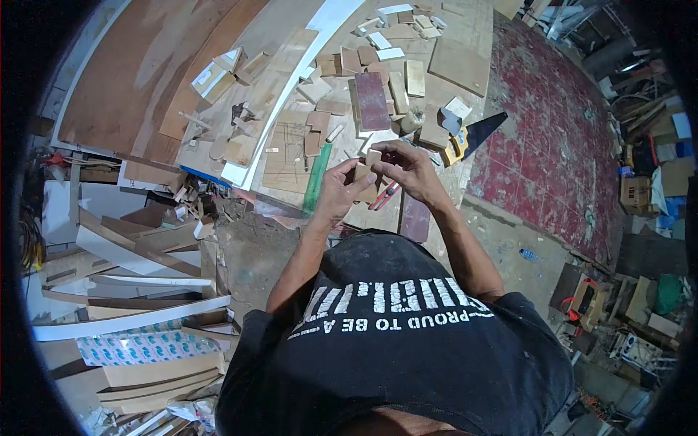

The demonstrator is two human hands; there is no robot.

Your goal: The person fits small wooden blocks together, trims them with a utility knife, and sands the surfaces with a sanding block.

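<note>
Running its long axis roughly away from the body, a block (366, 192) is sitting in the left grip (342, 190) above the tabletop (476, 20). The right grip (408, 171) is pinching a smaller piece (373, 157) just beyond it. Both forearms are angling inward, fingers nearly meeting. A green ruler (317, 180) is lying left, a saw (483, 136) right.

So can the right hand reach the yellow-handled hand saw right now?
Likely yes: the yellow-handled hand saw lies just right of the right hand, nothing evident between, though that hand is busy at a small pale wooden piece.
</note>
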